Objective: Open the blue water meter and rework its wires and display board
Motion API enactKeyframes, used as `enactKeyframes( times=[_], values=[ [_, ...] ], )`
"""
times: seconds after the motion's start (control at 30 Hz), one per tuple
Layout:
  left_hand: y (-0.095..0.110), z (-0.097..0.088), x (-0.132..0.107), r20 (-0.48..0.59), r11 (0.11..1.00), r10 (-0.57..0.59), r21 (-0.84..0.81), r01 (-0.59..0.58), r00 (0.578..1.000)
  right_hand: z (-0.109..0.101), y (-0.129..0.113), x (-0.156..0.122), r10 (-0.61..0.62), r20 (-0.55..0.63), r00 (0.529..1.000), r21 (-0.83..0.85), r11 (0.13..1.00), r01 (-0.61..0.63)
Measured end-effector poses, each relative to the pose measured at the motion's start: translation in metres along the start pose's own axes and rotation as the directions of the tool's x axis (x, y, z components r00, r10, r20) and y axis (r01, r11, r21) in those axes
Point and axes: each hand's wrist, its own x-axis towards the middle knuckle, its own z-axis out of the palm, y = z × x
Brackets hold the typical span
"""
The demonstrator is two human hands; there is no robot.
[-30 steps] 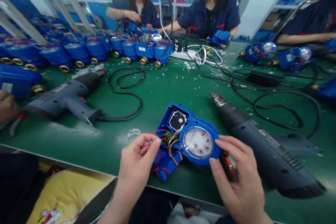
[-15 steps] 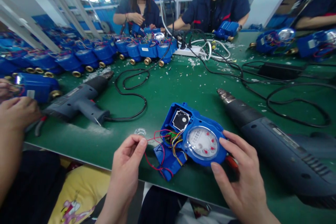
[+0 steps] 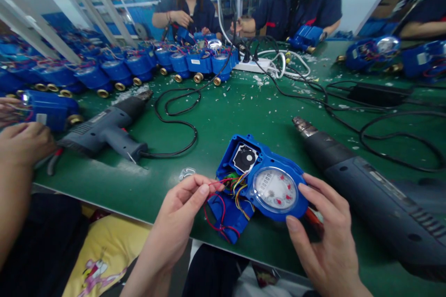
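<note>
A blue water meter [image 3: 275, 189] lies in front of me, its round dial facing up and its side compartment uncovered. In that compartment I see a black-and-white square part [image 3: 245, 158] and a green circuit board [image 3: 232, 177] with yellow, red and dark wires. My left hand [image 3: 186, 197] is closed, pinching a red wire [image 3: 223, 181] at the compartment's edge. A blue cover piece [image 3: 228, 220] lies below the compartment, with looped red wire across it. My right hand [image 3: 325, 225] grips the meter's right rim between thumb and fingers. An orange-handled tool [image 3: 314, 222] is partly hidden behind that hand.
Heat guns lie at right [image 3: 362, 190] and left [image 3: 104, 130]. Several blue meters [image 3: 113, 74] line the back left. A power strip [image 3: 254, 65] and black cables [image 3: 195, 123] cross the table [image 3: 244, 106]. A neighbour's hand [image 3: 26, 141] works at left; co-workers sit opposite.
My left hand has moved right, bringing the red wire closer to the meter's compartment. My right hand stays on the meter's rim. Across the table, a co-worker's arm has lifted.
</note>
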Motion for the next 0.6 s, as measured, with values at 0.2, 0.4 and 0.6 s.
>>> enactKeyframes(
  times=[0.2, 0.4, 0.6],
  values=[
    [0.005, 0.002, -0.005, 0.135, 0.959, 0.164, 0.209, -0.190, 0.977, -0.016, -0.027, 0.044, -0.170, 0.055, 0.984, -0.151, 0.973, 0.177],
    [0.015, 0.000, -0.004, 0.279, 0.753, 0.391, 0.451, -0.479, 0.877, 0.002, -0.045, 0.107, -0.381, 0.601, 0.702, -0.025, 0.869, 0.494],
    [0.012, -0.011, 0.001, 0.309, 0.469, 0.567, 0.641, -0.608, 0.763, 0.010, -0.030, 0.117, -0.389, 0.671, 0.632, 0.032, 0.866, 0.499]
  ],
)
